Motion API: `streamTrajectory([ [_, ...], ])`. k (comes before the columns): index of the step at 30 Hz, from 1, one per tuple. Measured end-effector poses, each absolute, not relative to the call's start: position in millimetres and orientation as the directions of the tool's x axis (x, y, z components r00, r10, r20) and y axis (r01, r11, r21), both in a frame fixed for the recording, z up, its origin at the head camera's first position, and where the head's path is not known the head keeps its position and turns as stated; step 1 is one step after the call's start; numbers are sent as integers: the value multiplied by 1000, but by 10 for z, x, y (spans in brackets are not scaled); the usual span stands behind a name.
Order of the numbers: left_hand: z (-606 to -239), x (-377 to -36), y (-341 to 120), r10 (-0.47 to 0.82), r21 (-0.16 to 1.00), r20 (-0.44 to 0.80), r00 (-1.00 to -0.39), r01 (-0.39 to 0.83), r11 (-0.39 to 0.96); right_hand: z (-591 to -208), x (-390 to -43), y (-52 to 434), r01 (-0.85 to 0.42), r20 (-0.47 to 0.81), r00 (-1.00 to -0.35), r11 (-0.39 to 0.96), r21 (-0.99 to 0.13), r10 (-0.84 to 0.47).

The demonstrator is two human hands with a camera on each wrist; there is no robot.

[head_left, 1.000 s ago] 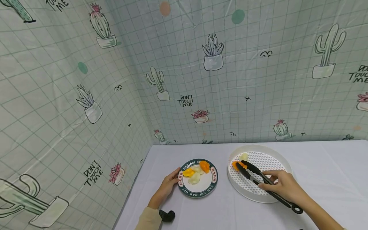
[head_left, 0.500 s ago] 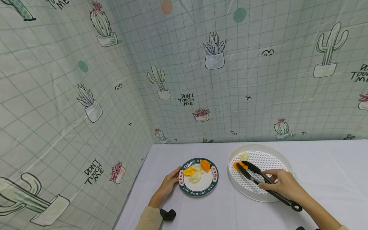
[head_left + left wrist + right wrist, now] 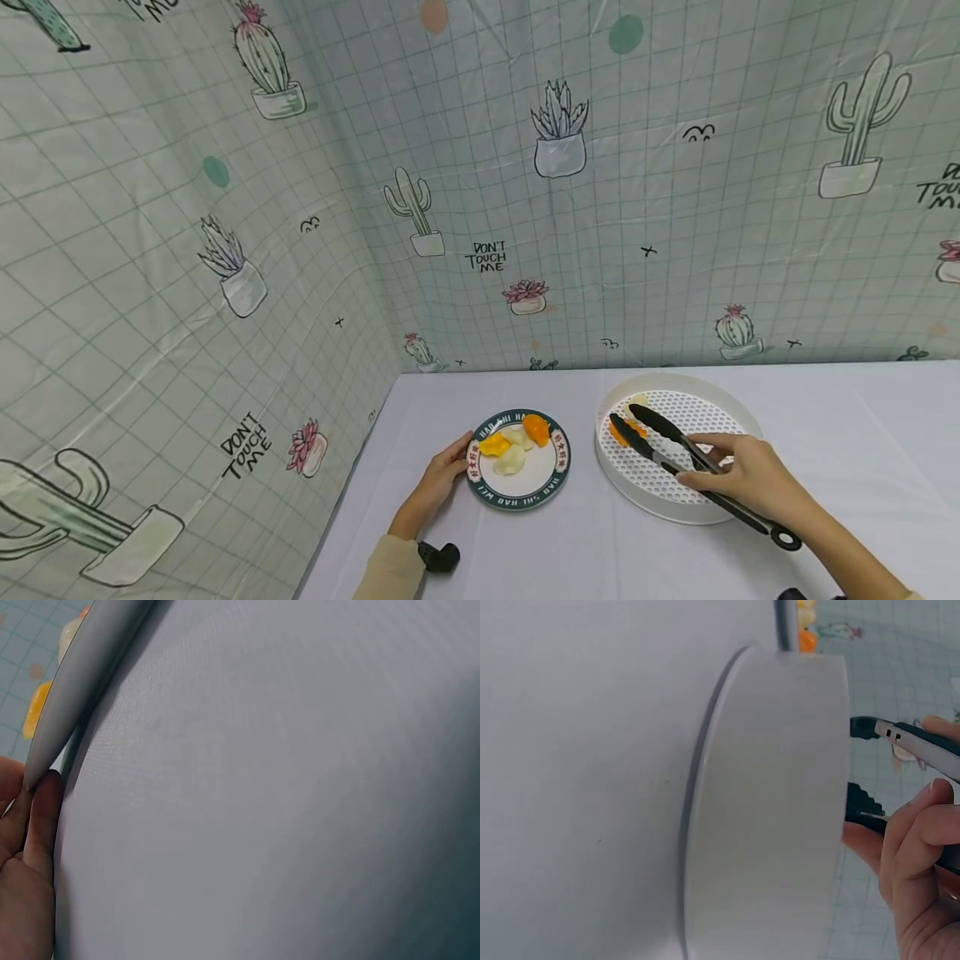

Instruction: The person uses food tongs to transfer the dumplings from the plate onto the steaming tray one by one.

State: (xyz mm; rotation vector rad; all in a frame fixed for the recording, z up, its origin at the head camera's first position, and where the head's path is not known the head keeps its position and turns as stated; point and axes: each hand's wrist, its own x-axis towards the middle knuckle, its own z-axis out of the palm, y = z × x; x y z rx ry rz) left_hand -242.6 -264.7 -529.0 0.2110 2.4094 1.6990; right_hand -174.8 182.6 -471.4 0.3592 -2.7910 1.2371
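Note:
My left hand (image 3: 438, 483) pinches the rim of a small plate (image 3: 517, 502) with a green patterned border. The left wrist view shows the thumb above the rim and a finger (image 3: 46, 814) beneath it. Yellow, orange and pale pieces (image 3: 508, 461), perhaps food, lie on the plate. In my right hand (image 3: 750, 479) are black kitchen tongs (image 3: 720, 500), their two tips spread apart over a round white tray (image 3: 675, 515) with a perforated insert. Under the tips lies an orange piece (image 3: 621, 438), partly hidden, with a pale piece (image 3: 639, 400) just behind it.
Both dishes stand on a white-covered table (image 3: 585, 550), the tray to the right of the plate. A cactus-print cloth (image 3: 570, 217) hangs behind and at the left. A black object (image 3: 439, 557) sits by the left wrist.
The tongs' tips have spread wider and shifted slightly toward the back, over the orange and pale pieces. My left hand and the plate have stayed put.

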Motion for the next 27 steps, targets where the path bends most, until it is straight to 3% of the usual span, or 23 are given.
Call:
streamTrajectory([
  [11, -5306, -2417, -2658, 218, 942, -79, -973, -2, 334, -4634, -1701, 1510, -236, 124, -960, 487, -841, -251],
  [27, -5305, -2420, -2687, 232, 941, -73, -970, 10, 338, -4697, -1687, 933, -253, 112, -941, 446, -858, -319],
])
